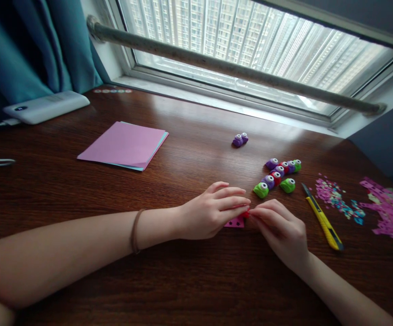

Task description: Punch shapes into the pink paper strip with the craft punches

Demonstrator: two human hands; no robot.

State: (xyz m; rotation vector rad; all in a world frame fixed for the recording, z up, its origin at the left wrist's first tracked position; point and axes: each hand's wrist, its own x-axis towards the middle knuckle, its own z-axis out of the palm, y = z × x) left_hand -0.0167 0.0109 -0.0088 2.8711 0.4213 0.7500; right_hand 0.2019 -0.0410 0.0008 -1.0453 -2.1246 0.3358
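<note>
Pink paper strip (pixel 234 222) with small star holes lies on the wooden table (pixel 189 280), just left of the yellow utility knife (pixel 323 219). Left hand (pixel 213 210) rests on it, fingers curled and pinching a small red punch (pixel 246 214) against the strip's edge; right hand (pixel 280 226) meets it there, fingertips closed on the same punch. Beyond the knife's tip sits a cluster of green, purple and red punches (pixel 278 174); right of the knife lies paper confetti (pixel 339 201).

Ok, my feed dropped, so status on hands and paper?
Left hand and right hand together pinching a small red punch on the pink paper strip. Yellow knife lies right, apart.
</note>
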